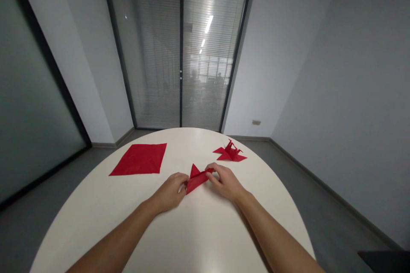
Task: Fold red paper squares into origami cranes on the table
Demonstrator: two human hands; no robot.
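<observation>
Between my hands is a piece of folded red paper [197, 180], with a pointed flap standing up on its far side. My left hand [172, 190] grips its left end, fingers closed around the edge. At the right end, the thumb and fingers of my right hand [223, 180] pinch the paper's corner. The paper is held just over or on the tabletop; I cannot tell which. Beyond my right hand, folded red paper cranes [231, 152] stand close together, their wings spread.
A flat stack or sheet of red paper [141, 159] lies at the left on the round white table [205, 239]. The table's curved edge runs round the far side. Behind it are a glass door with blinds [150, 51] and grey walls.
</observation>
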